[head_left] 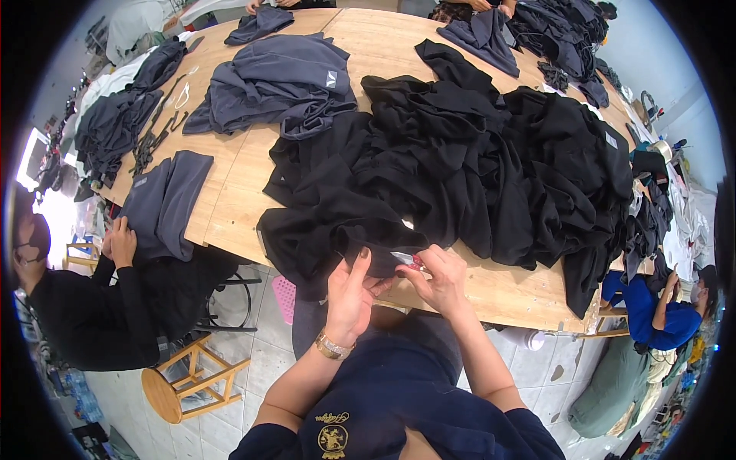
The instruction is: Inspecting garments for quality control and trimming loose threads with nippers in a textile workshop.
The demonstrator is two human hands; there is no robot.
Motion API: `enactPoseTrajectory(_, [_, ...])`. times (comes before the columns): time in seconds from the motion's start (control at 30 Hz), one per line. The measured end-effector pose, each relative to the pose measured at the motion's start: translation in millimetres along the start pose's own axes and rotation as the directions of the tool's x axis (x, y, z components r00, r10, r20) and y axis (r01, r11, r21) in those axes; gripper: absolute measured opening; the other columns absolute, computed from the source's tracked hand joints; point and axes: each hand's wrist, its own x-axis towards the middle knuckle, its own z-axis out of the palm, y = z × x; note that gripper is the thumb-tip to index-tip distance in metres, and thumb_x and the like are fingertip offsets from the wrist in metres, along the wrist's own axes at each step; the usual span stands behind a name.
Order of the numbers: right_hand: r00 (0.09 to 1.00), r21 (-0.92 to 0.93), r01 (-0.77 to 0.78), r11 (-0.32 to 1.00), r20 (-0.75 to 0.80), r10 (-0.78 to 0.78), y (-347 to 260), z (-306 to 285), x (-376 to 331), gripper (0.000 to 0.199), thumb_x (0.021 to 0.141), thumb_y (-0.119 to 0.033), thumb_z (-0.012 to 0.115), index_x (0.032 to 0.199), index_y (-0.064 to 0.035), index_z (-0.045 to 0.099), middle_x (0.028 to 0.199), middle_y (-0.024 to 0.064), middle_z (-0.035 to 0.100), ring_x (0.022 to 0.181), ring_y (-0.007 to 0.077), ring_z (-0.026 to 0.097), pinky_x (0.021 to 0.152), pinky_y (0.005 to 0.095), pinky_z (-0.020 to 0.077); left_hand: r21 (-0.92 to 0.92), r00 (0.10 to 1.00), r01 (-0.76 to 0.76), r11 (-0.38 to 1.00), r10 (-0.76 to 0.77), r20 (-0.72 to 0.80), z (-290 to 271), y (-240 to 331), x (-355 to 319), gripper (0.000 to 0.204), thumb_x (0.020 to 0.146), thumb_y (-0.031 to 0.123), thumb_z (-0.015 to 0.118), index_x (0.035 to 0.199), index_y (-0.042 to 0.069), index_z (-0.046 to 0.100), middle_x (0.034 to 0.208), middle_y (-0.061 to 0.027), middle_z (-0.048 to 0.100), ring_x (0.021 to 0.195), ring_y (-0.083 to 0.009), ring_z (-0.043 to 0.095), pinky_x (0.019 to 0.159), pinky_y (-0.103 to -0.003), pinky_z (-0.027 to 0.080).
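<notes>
At the near edge of the table, my left hand (349, 300) is closed on the edge of a black garment (379, 259), with the thumb on top of the cloth. A watch with a metal band circles that wrist. My right hand (445, 280) grips small thread snips (404, 259) with a red handle. Their pale blades point left, right by the cloth edge in my left hand. I cannot tell whether the blades touch a thread. A large heap of black garments (452, 146) spreads over the table just beyond both hands.
Grey garments (268, 77) lie stacked on the wooden table (230, 207) at far left. One co-worker (84, 299) handles a grey garment on the left; another, in blue (663, 314), sits at right. A wooden stool (195, 379) stands on the tiled floor at lower left.
</notes>
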Motion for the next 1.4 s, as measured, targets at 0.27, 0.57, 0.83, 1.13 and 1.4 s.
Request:
enactPoseTrajectory(0.27, [0.907, 0.417, -0.378, 0.827, -0.013, 0.421, -17, 6, -1, 0.019, 0.069, -0.002, 0.071, 0.083, -0.0012, 0.058, 0.062, 0.0062, 0.054, 0.046, 0.0128, 0.048, 0.043, 0.0237, 0.0352, 0.012, 0.996, -0.092, 0.996, 0.092, 0.002, 11, -3, -3, 0.024, 0.093, 0.023, 0.049, 0.107, 0.003, 0.052, 0.097, -0.0097, 0.062, 0.085, -0.0171, 0.063, 0.073, -0.032, 0.055])
enactPoseTrajectory(0.57, [0.995, -0.027, 0.097, 0.995, 0.006, -0.097, -23, -1, 9, 0.036, 0.058, 0.002, 0.067, 0.093, -0.0032, 0.061, 0.062, 0.0070, 0.055, 0.050, 0.0206, 0.054, 0.046, 0.0295, 0.0409, 0.284, 0.924, -0.381, 0.880, 0.377, 0.072, -2, -22, -2, 0.014, 0.092, 0.013, 0.052, 0.101, 0.003, 0.055, 0.089, -0.0042, 0.062, 0.074, -0.0093, 0.060, 0.064, -0.023, 0.052])
enactPoseTrajectory(0.83, [0.873, 0.686, -0.440, 0.579, 0.176, 0.455, -43, -9, -2, 0.009, 0.079, 0.001, 0.061, 0.087, -0.0003, 0.056, 0.069, -0.0013, 0.059, 0.061, 0.0025, 0.052, 0.051, 0.0172, 0.0400, -0.071, 0.998, -0.062, 0.996, 0.063, 0.012, 5, -3, 0, 0.015, 0.091, 0.016, 0.053, 0.099, 0.003, 0.055, 0.093, -0.0054, 0.062, 0.080, -0.0146, 0.063, 0.072, -0.029, 0.055])
enactPoseTrajectory(1.13, [0.955, 0.233, -0.297, 0.926, 0.055, 0.292, -11, -4, -6, 0.022, 0.077, -0.019, 0.069, 0.079, -0.0021, 0.055, 0.064, 0.0092, 0.052, 0.052, 0.0210, 0.053, 0.049, 0.0277, 0.0398, -0.061, 1.000, -0.001, 0.998, 0.000, -0.021, 1, 3, 2, 0.023, 0.092, 0.025, 0.050, 0.102, 0.005, 0.055, 0.092, -0.0064, 0.064, 0.080, -0.0142, 0.063, 0.070, -0.028, 0.055])
enactPoseTrajectory(1.4, [0.997, -0.087, 0.013, 0.996, 0.082, -0.006, -7, -5, 1, 0.030, 0.073, -0.031, 0.070, 0.069, -0.0069, 0.053, 0.060, 0.0056, 0.046, 0.048, 0.0235, 0.051, 0.045, 0.0322, 0.0387, 0.051, 0.999, -0.042, 0.998, 0.043, -0.031, 1, 3, 1, 0.025, 0.093, 0.027, 0.049, 0.101, 0.004, 0.055, 0.088, -0.0062, 0.064, 0.075, -0.0124, 0.063, 0.065, -0.026, 0.054])
